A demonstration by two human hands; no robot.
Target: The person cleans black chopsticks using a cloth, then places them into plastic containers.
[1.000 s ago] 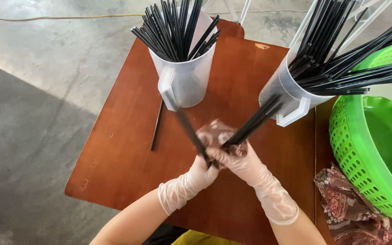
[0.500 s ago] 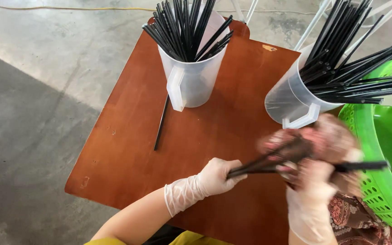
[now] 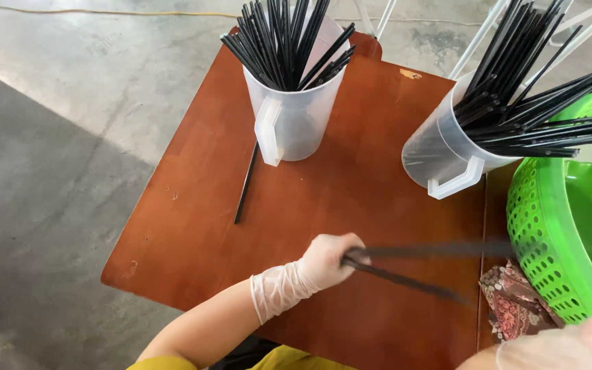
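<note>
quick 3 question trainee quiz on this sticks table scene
1. True or false: the left hand grips black sticks.
2. How many jugs of sticks stand on the table? A one, B two, C three.
3. What lies alone on the table beside the left jug?

Key: 1 true. 2 B: the left jug and the right jug. 3 a single loose stick.

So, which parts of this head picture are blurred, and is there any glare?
In the head view, the sticks in the left hand are smeared by motion, the right hand at the lower corner is blurred; the two jugs and the table stay sharp; soft glare lies on the floor.
</note>
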